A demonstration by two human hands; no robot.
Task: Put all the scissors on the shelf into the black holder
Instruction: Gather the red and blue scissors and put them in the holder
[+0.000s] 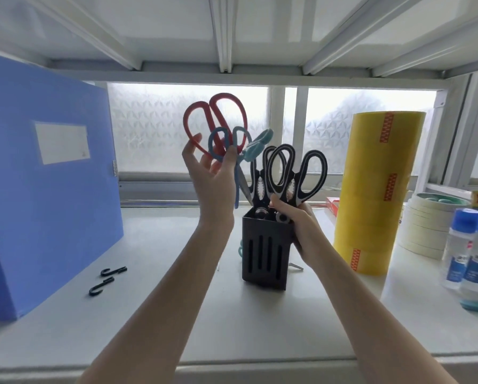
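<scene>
The black slotted holder (265,253) stands upright mid-shelf. My right hand (301,223) grips black-and-white scissors (297,189) at the holder's mouth, blades pointing down inside it; a second black-and-white pair (260,187) stands beside them. My left hand (212,178), raised above and left of the holder, holds red-handled scissors (226,96) and blue-handled scissors (210,142), handles up. A teal handle (257,146) shows between my left hand and the black-and-white pairs. Behind the holder, a teal handle (240,249) and metal tips (296,266) lie on the shelf, mostly hidden.
A blue file box (46,176) stands at the left, with two black hooks (110,278) lying in front of it. Right of the holder is a tall stack of yellow tape (376,189), then masking tape rolls (423,231) and blue-capped bottles (465,250). The upper shelf hangs close overhead.
</scene>
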